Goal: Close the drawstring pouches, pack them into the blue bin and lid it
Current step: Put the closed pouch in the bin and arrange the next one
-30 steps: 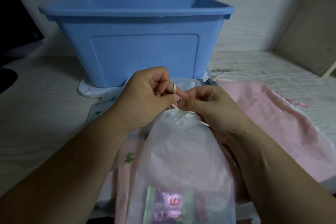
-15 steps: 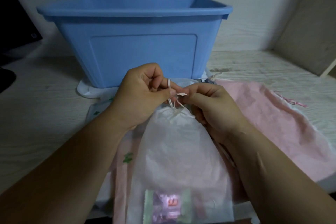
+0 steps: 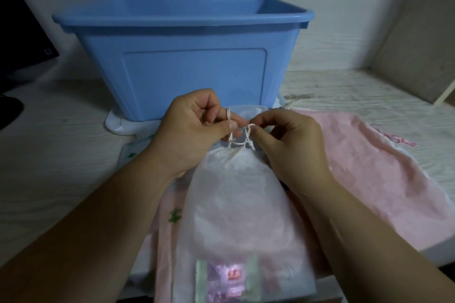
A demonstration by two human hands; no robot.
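Tying the cord (image 3: 240,134) on the white pouch (image 3: 236,194), my left hand (image 3: 194,130) and right hand (image 3: 285,138) each pinch it; next, tighten, then lift it into the blue bin (image 3: 187,76) beyond.

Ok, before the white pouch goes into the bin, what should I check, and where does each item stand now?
1. Neck of the white pouch gathered: ok, it is cinched just below the cord.
2. Knot finished: not ok. The left hand and the right hand both pinch loose cord loops.
3. Blue bin open on top: ok, no lid on it.
4. Room inside the bin: cannot tell, its floor is hidden.
5. Pink pouch at right closed: cannot tell.
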